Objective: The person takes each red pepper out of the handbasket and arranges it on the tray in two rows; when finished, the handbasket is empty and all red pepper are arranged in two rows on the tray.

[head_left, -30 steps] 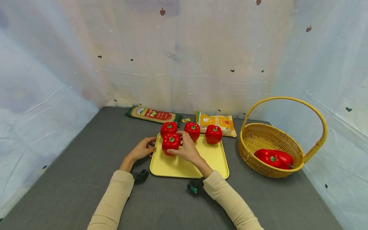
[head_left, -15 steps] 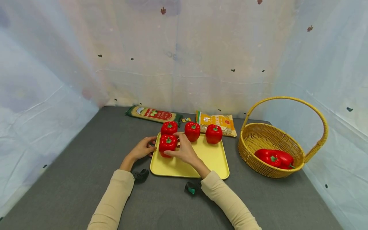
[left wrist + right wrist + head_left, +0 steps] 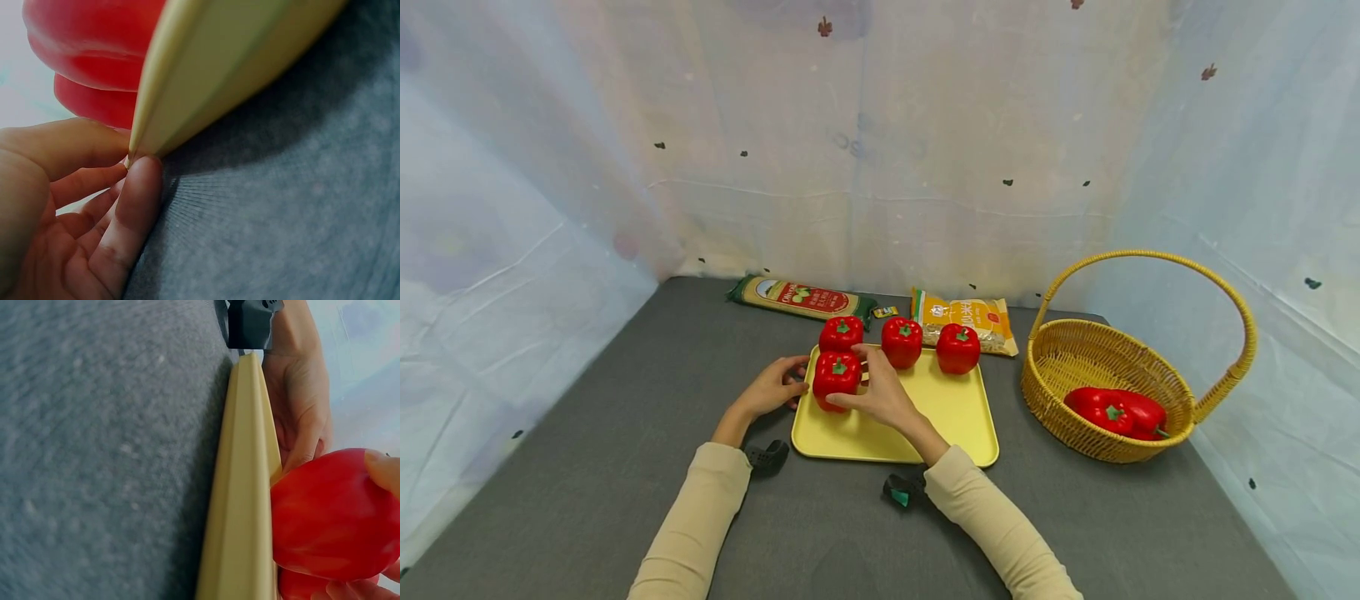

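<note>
Crowding the held pepper [image 3: 835, 375] (behind) is another pepper [image 3: 841, 333].

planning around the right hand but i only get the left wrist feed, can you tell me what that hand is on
Observer: The right hand holds the nearest red pepper at the left side of the yellow tray.
Operator: ok and what's along the far edge of the tray
Observer: The head view shows three other red peppers in a row there.
Operator: anything over to the right of the tray
Observer: Yes, a wicker basket with a tall arched handle.
</note>
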`<action>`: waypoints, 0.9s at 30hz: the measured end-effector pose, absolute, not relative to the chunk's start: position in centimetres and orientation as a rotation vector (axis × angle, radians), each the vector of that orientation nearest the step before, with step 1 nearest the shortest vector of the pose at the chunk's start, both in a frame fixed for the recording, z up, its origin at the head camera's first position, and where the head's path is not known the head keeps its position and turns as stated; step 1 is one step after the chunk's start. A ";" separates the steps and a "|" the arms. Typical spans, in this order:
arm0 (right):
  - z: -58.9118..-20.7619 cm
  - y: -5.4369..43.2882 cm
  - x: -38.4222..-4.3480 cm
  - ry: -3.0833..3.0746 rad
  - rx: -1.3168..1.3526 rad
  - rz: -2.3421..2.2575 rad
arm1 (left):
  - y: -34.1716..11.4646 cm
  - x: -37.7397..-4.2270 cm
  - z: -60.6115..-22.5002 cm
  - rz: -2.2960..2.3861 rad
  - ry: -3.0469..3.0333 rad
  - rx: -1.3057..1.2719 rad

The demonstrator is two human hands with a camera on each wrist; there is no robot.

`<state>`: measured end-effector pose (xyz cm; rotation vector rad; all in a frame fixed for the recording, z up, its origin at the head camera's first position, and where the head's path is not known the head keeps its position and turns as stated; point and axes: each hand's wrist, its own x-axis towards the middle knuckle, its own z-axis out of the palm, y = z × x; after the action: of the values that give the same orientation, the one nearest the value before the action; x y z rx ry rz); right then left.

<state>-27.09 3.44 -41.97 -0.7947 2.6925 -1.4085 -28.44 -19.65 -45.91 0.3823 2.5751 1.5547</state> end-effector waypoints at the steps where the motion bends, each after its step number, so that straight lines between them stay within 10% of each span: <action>1: -41.9 3.5 -27.1 2.692 -0.789 -1.410 | -19.6 -28.5 -45.9 1.555 2.575 0.386; 27: -41.5 5.1 -26.9 2.632 -0.917 -1.383 | -19.6 -28.5 -46.0 1.558 2.581 0.360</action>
<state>-26.91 5.09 -41.54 -0.9167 2.6324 -1.3828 -28.46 -19.60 -46.00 0.3605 2.5809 1.5584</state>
